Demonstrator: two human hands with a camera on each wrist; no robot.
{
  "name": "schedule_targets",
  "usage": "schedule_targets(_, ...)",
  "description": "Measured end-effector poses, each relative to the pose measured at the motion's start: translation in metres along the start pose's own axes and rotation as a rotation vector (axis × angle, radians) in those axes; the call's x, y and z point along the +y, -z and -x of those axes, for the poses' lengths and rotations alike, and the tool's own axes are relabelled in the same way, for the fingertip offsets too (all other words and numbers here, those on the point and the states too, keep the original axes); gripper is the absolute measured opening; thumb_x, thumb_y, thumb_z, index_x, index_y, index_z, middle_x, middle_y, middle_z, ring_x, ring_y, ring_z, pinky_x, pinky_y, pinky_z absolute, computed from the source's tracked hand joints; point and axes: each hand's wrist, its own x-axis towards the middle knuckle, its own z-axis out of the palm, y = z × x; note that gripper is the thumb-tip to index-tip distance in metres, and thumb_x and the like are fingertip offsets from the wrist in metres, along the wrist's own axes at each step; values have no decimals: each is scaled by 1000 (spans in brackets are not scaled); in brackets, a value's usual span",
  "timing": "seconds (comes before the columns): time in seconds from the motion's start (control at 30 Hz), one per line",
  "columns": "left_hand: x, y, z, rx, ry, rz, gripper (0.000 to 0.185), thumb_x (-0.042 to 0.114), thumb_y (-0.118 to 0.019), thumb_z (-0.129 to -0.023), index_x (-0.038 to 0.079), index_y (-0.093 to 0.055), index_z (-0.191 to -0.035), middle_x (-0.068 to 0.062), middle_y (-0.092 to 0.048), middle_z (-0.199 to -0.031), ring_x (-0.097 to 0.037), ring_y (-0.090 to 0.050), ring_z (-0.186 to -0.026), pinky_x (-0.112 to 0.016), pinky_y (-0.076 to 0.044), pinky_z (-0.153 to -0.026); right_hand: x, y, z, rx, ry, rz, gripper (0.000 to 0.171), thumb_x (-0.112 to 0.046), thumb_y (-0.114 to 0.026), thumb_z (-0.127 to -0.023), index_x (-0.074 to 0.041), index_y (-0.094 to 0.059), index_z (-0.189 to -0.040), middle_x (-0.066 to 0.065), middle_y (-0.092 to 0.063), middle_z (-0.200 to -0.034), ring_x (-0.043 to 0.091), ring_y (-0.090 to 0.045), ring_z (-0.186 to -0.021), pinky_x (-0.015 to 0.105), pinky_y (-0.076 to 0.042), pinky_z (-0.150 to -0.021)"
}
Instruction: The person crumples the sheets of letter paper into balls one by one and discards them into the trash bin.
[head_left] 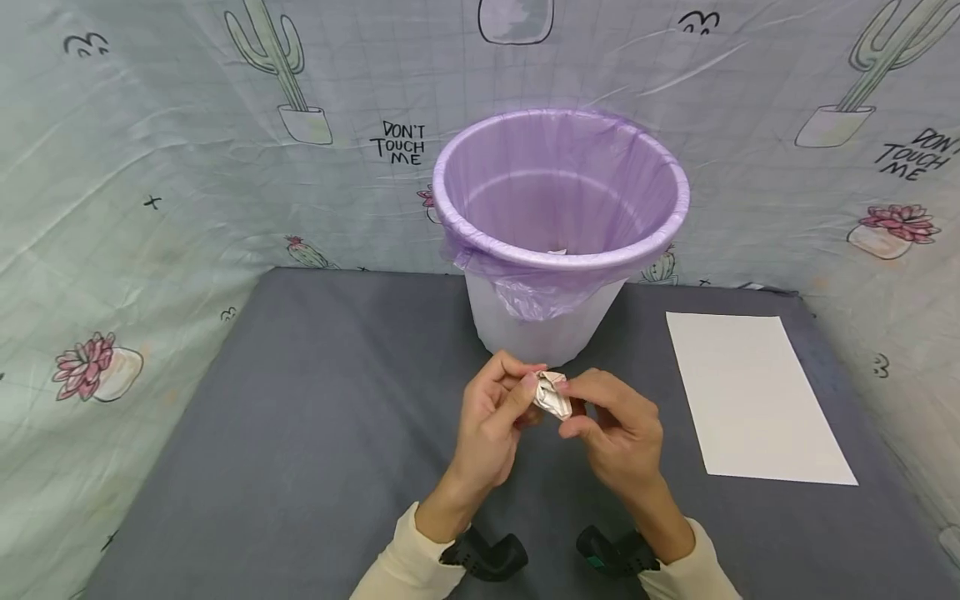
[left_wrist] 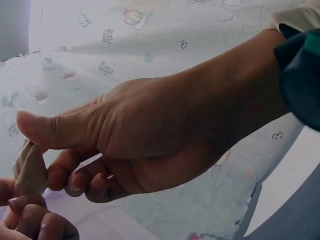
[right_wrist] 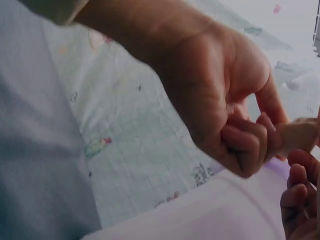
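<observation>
Between our two hands, just above the dark grey bench (head_left: pixel 300 433), sits a small crumpled wad of white paper (head_left: pixel 552 393). Our left hand (head_left: pixel 495 412) pinches it from its side, thumb on top and fingers curled beneath; from the left wrist view the thumb presses on the wad's upper edge (left_wrist: pixel 30 167). Our right hand (head_left: pixel 618 425) grips the other side of the wad, fingers curled round it, and the right wrist view shows the paper (right_wrist: pixel 300 137) poking out past the folded knuckles. The two hands nearly touch around the wad.

Just beyond the hands stands a white plastic waste bin lined with a lilac bag (head_left: pixel 558 225), the bag's edge folded over the rim. To the right of our right hand, a flat sheet of white paper (head_left: pixel 753 396) lies on the bench, well apart from the wad. Behind and around the bench hangs a pale green cloth printed with cacti (head_left: pixel 150 167).
</observation>
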Motion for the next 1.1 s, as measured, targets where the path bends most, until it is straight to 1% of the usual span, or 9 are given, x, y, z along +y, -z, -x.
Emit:
schedule_targets(0.1, -4, 0, 0, 18, -10, 47, 8, 2, -45, -99, -3, -51, -102, 2, -62, -80, -10, -32, -52, -21, -26, -49, 2, 0, -1, 3, 12, 24, 42, -24, -69, -84, 15, -63, -99, 17, -62, -85, 19, -49, -68, 23, -41, -58)
schedule_targets(0.13, -5, -1, 0, 20, -19, 47, 8, 2, -45, -99, -3, -51, -101, 2, -63, -80, -10, -33, -53, -21, -26, -49, 3, 0, 0, 8, 0, 21, 43, -24, -70, -83, 16, -63, -99, 17, -62, -86, 19, -49, -69, 22, -43, -60)
schedule_targets(0.33, -9, -4, 2, -8, -75, 2, 30, 6, -50, -99, -20, -37, -91, 2, -65, -86, -6, -48, -64, -16, -36, -54, 5, 5, 9, 80, -89, -29, 40, -24, -71, -82, 13, -65, -98, 15, -65, -92, 17, -56, -77, 19, -49, -67)
schedule_targets(0.57, -9, -9, 2, -20, -124, 65, 23, -2, -49, -97, -11, -35, -81, 0, -57, -79, -12, -37, -57, -21, -29, -49, 5, 9, 8, 41, -145, -58, 33, -24, -67, -87, 8, -67, -96, 13, -63, -90, 16, -56, -78, 19, -48, -62)
schedule_targets(0.7, -8, -11, 2, -28, -148, 122, 23, -2, -50, -97, -8, -35, -81, 1, -58, -80, -12, -36, -58, -23, -27, -49, 4, 5, 6, 76, -140, -81, 30, -22, -67, -87, 8, -68, -94, 13, -64, -89, 17, -58, -79, 20, -50, -65)
schedule_targets(0.8, -6, -11, 1, -13, -143, 165, 16, 0, -53, -97, -1, -45, -82, 1, -61, -82, -9, -43, -61, -19, -34, -51, 4, 0, 3, 85, -119, -87, 29, -20, -66, -88, 8, -67, -94, 13, -64, -90, 18, -58, -80, 20, -50, -67)
schedule_targets(0.9, -3, -12, 2, 2, -77, 200, 17, -1, -51, -97, 5, -46, -82, 2, -58, -78, -7, -42, -61, -19, -34, -52, 3, -4, -2, 100, -31, -35, 30, -21, -66, -88, 10, -67, -90, 16, -63, -85, 20, -57, -76, 22, -49, -65)
schedule_targets(1.0, 3, -17, 6, -18, 15, 234, 20, 0, -43, -99, 7, -40, -81, 2, -50, -73, -8, -38, -60, -22, -30, -51, 1, -6, -12, 129, 145, 67, 35, -24, -66, -87, 11, -66, -80, 19, -57, -76, 22, -52, -69, 23, -46, -62)
schedule_targets(1.1, 7, -23, 10, -43, 56, 251, 21, 2, -38, -101, 11, -40, -82, 3, -47, -72, -9, -36, -60, -24, -28, -50, -5, -7, -24, 122, 309, 173, 37, -26, -66, -86, 9, -66, -73, 19, -52, -72, 24, -47, -65, 24, -42, -59)
